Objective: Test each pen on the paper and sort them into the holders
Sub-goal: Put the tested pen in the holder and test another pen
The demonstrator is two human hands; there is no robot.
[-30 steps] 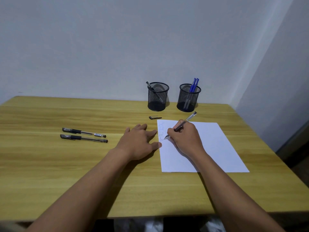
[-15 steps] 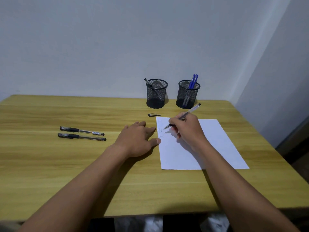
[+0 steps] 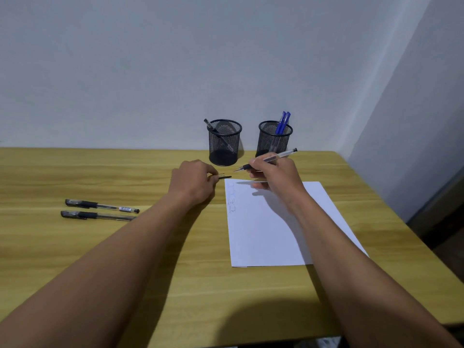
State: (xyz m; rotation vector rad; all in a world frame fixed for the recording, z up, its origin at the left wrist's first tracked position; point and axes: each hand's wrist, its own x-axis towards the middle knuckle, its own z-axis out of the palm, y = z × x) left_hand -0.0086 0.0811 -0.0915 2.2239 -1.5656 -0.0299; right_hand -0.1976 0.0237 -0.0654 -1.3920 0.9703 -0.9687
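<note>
My right hand (image 3: 275,175) holds an uncapped clear pen (image 3: 278,156) above the top edge of the white paper (image 3: 276,227), tip pointing left. My left hand (image 3: 193,182) pinches the black pen cap (image 3: 225,177) lying on the table just left of the paper's top corner. Faint scribbles mark the paper's left edge. Two black mesh holders stand at the back: the left holder (image 3: 224,143) has one black pen, the right holder (image 3: 274,140) has two blue pens (image 3: 282,123). Two capped black pens (image 3: 100,209) lie side by side at the left.
The wooden table (image 3: 125,259) runs up to a white wall behind the holders. Its right edge drops off beyond the paper, beside a second wall. The front edge is near the bottom of the view.
My right hand lifted the pen off the paper and moved it toward the holders. My left hand slid forward from beside the paper to the loose cap and closed on it.
</note>
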